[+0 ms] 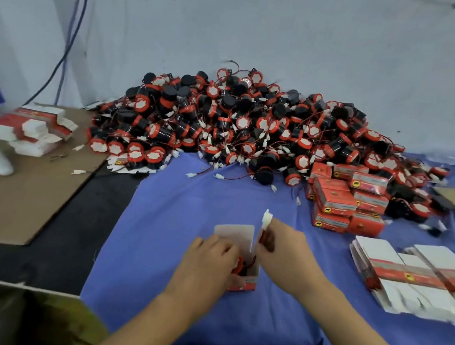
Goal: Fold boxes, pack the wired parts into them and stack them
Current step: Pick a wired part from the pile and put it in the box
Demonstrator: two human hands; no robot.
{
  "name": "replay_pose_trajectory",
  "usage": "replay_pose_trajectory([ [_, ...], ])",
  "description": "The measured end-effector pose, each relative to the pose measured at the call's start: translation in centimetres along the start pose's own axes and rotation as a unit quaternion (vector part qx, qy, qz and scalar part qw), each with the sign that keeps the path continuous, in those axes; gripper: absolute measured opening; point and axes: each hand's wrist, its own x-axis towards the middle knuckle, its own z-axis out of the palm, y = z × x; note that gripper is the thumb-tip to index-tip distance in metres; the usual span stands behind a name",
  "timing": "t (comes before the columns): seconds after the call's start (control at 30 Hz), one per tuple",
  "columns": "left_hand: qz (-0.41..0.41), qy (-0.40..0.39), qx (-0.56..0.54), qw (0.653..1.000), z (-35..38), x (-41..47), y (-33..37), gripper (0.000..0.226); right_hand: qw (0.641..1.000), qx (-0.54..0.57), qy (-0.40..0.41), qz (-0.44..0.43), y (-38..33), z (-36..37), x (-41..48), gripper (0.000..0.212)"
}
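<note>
A small red and white box [250,280] stands open on the blue cloth [178,223], its white lid flap [236,235] raised. My left hand [207,264] grips the box from the left. A red and black wired part [241,264] sits inside it. My right hand [285,255] pinches the part's wire, with the white connector [266,219] sticking up above my fingers. A big heap of wired parts [246,127] lies at the back. Several closed red boxes [342,201] are stacked to the right.
Flat unfolded box blanks [415,279] lie at the right. More blanks [29,130] are piled on a brown cardboard sheet [26,198] at the left. Blue cables [70,34] hang on the wall. A plastic bottle [453,159] lies at the far right.
</note>
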Motion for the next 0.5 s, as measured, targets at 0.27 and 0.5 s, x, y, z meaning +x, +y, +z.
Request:
replay_pose_trajectory([
  [0.27, -0.03, 0.01, -0.004, 0.999, 3.1, -2.6, 0.8, 0.016, 0.994, -0.094, -0.027, -0.047, -1.4, 1.5, 0.4, 0.031],
  [0.5, -0.073, 0.026, -0.046, 0.996, 4.5, -2.7, 0.9, 0.04, 0.991, -0.117, -0.061, -0.012, -2.6, 3.8, 1.7, 0.031],
])
